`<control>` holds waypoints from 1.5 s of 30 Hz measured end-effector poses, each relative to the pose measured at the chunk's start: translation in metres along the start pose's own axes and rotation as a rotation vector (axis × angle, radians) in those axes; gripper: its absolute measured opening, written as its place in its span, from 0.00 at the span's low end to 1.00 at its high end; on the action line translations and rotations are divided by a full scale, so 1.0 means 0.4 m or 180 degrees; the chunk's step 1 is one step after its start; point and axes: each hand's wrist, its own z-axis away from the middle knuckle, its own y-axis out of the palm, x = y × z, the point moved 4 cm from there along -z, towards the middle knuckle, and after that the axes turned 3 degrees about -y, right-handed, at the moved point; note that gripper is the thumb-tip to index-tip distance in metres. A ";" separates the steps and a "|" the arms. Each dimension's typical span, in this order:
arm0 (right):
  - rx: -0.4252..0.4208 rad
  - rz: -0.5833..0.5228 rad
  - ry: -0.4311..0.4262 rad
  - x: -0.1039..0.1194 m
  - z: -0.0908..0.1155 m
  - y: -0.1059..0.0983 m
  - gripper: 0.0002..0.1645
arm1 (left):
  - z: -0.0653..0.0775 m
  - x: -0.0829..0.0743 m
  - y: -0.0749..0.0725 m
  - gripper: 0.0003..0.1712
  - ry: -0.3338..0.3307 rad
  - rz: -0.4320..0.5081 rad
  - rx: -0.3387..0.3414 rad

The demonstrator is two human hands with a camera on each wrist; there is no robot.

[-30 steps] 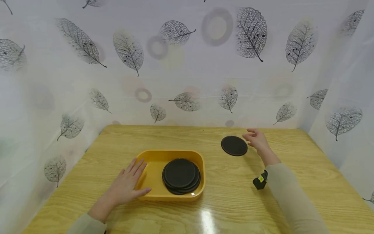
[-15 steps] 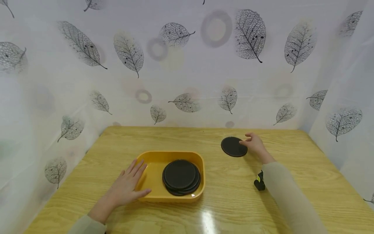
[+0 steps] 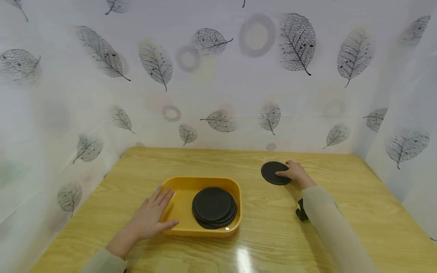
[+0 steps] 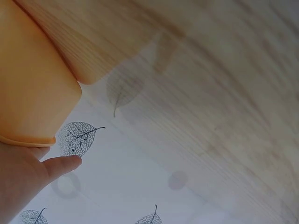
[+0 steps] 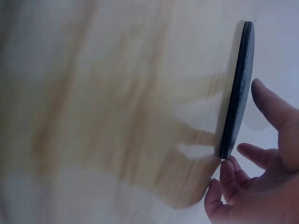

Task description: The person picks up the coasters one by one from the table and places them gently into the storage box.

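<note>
A yellow tray (image 3: 184, 231) stands on the table, with several round black coasters (image 3: 212, 204) stacked in its right part. My left hand (image 3: 148, 218) lies at the tray's left side, its fingers spread over the rim; in the left wrist view the hand (image 4: 28, 175) is at the tray's edge. Farther back on the right lies another black round coaster (image 3: 271, 172) with a stitched edge, looking layered side-on in the right wrist view. My right hand (image 3: 297, 174) is at its right side, thumb over the top. Its lower fingertips (image 5: 229, 163) are right at the coaster's edge.
The wood-grain table (image 3: 205, 258) ends at a pale curtain (image 3: 222, 91) with leaf prints, which also encloses both sides. A small black device (image 3: 302, 210) sits at the right wrist.
My right hand has moved left and down from beside the lone coaster, so the thumb is now over it. The left hand stays at the tray.
</note>
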 end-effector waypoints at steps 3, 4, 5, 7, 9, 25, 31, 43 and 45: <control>0.0001 0.0189 0.0080 -0.008 -0.002 0.002 0.46 | -0.001 -0.004 0.001 0.48 0.0023 0.0011 0.0016; 0.0006 0.0205 0.0098 -0.011 -0.003 0.002 0.46 | -0.001 -0.005 0.002 0.48 0.0024 0.0002 0.0024; 0.0008 0.0196 0.0122 -0.014 -0.004 0.003 0.45 | -0.002 -0.006 0.002 0.48 0.0027 -0.0003 0.0030; 0.0038 0.0146 0.0163 -0.018 -0.004 0.003 0.45 | -0.001 -0.007 0.003 0.48 0.0022 0.0013 0.0039; 0.0053 0.0088 0.0187 -0.018 -0.004 0.002 0.44 | -0.002 -0.007 0.003 0.48 0.0014 -0.0006 0.0036; 0.0161 0.0332 0.0318 -0.002 0.005 -0.008 0.44 | -0.004 -0.009 -0.006 0.48 -0.0004 -0.0036 0.0023; 0.0243 0.0320 0.0376 -0.005 0.009 0.003 0.41 | -0.003 -0.007 -0.005 0.48 -0.0006 -0.0036 0.0018; 0.0259 0.0222 0.0158 0.017 0.035 0.013 0.25 | -0.003 -0.004 -0.001 0.48 -0.0002 -0.0042 0.0021; 0.0246 0.0113 0.0093 0.018 0.037 0.014 0.18 | -0.004 -0.003 -0.002 0.48 -0.0006 -0.0041 0.0014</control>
